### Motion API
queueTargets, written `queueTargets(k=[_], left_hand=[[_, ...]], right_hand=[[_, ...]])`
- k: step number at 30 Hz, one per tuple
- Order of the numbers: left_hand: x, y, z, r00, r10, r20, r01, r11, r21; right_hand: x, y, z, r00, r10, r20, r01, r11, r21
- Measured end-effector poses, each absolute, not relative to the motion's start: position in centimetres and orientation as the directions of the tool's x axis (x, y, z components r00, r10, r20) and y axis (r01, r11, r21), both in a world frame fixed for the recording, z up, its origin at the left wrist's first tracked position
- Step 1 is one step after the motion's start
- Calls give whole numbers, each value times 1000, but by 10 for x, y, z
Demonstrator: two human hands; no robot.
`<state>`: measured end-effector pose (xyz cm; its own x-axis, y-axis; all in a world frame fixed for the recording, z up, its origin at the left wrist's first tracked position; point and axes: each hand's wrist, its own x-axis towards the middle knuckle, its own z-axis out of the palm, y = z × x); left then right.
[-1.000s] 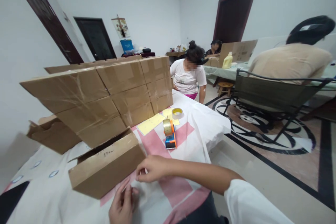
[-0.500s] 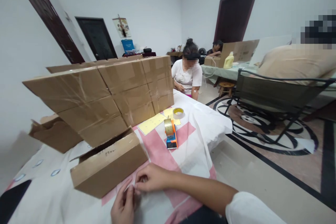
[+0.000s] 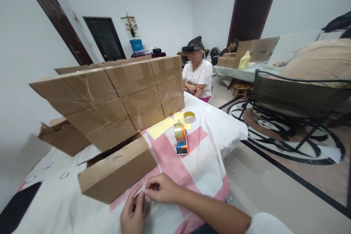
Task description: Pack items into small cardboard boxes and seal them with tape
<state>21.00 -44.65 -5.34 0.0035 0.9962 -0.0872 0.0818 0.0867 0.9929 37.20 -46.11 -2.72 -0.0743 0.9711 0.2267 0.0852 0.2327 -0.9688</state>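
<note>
My left hand (image 3: 133,210) and my right hand (image 3: 162,189) meet at their fingertips above the cloth, low in the middle of the view. Each is closed in a pinch. Between them there may be something small and clear, too faint to make out. Just beyond and to the left lies a long cardboard box (image 3: 120,170) with an open slot along its top and handwriting by it. Farther off, an orange and blue tape dispenser (image 3: 182,142) holds a roll of brown tape (image 3: 178,132). Behind it lies another tape roll (image 3: 189,117) beside yellow paper (image 3: 161,128).
Stacked, taped cardboard boxes (image 3: 131,93) form a wall at the back left. An open carton (image 3: 64,137) stands left of them, and a dark flat object (image 3: 20,204) lies at the near left. A person (image 3: 200,73) sits past the table; a chair (image 3: 296,93) stands right.
The whole view has shifted slightly, so the table things appear farther right. My hands keep the same fingertip pinch. The person across has turned their head and moved their arms.
</note>
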Motion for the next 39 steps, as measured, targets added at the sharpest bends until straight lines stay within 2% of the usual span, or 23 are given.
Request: queueTargets(k=[5, 9, 15, 19, 21, 23, 25, 27, 29, 30, 33, 37, 39], left_hand=[[215, -446, -43, 10, 1000, 26, 136, -27, 990], [216, -447, -44, 41, 999, 11, 136, -16, 991], [219, -452, -44, 87, 996, -25, 85, 18, 996], [227, -460, -37, 85, 996, 13, 48, -17, 999], [229, -463, -35, 89, 995, 52, 52, -57, 997], [225, -461, -30, 51, 991, 125, 100, -130, 987], [216, -451, -19, -70, 956, 287, 235, -263, 936], [202, -432, 4, -177, 827, 534, 453, -413, 790], [188, -406, 36, -145, 667, 730, 663, -482, 572], [182, -393, 53, -120, 612, 782, 752, -459, 474], [170, -360, 94, 78, 730, 679, 864, -389, 319], [159, -346, 105, 289, 882, 373, 837, -422, 348], [155, -349, 99, 325, 886, 332, 828, -436, 352]], right_hand=[[372, -462, -26, -29, 980, 198, 48, 199, -979], [373, -463, -23, 49, 981, 187, 43, 185, -982], [376, -464, -19, 84, 962, 259, 48, 256, -965], [376, -464, -17, 140, 939, 314, 114, 299, -947], [378, -464, -16, 178, 939, 293, 106, 278, -955], [385, -463, -13, 246, 938, 246, 86, 232, -969], [397, -461, -7, 298, 927, 228, 90, 211, -973], [411, -457, 7, 290, 916, 278, 151, 243, -958], [422, -451, 28, 239, 899, 367, 225, 316, -921], [426, -447, 41, 206, 886, 416, 255, 362, -897], [426, -431, 84, 95, 846, 524, 292, 480, -827], [405, -401, 134, -106, 827, 552, 239, 560, -793], [393, -384, 149, -221, 834, 506, 192, 546, -816]])
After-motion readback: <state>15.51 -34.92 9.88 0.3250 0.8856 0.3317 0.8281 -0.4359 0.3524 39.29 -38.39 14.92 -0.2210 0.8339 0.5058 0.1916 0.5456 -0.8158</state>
